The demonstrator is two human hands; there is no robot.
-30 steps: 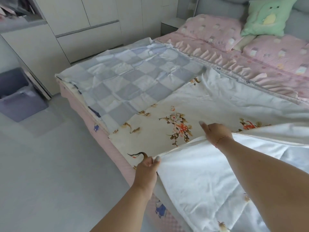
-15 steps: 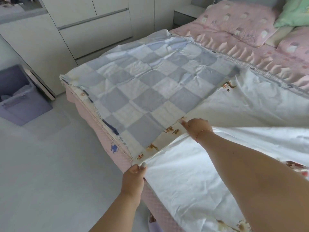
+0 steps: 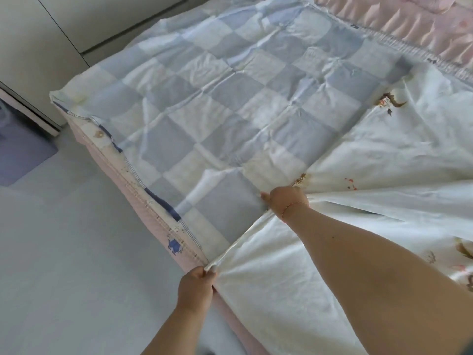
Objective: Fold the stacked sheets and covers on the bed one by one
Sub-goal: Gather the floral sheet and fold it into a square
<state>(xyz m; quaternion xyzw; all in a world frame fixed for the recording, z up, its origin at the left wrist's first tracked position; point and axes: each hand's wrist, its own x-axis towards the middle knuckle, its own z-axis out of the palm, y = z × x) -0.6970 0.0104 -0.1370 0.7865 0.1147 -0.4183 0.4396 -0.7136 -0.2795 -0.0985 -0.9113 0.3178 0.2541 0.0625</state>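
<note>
A cream floral cover [image 3: 384,149] lies across the right half of the bed, its plain white underside [image 3: 268,290] turned up toward me. My left hand [image 3: 195,284] pinches its folded edge at the bed's near side. My right hand [image 3: 288,198] grips the same edge farther in, fingers curled into the cloth. Under it lies a blue and white checked quilt [image 3: 217,98], spread flat over the left part of the bed. More sheet edges show stacked beneath the quilt along the bed's side [image 3: 143,180].
A pink ruffled bedspread [image 3: 409,24] runs along the far right. White cupboard fronts [image 3: 38,34] stand beyond the bed. A purple bin [image 3: 18,149] sits on the pale floor [image 3: 64,265] at the left.
Both hands have drawn the floral cover's edge toward me and to the right, baring more of the checked quilt. The camera has tilted down, so the pillows are out of view.
</note>
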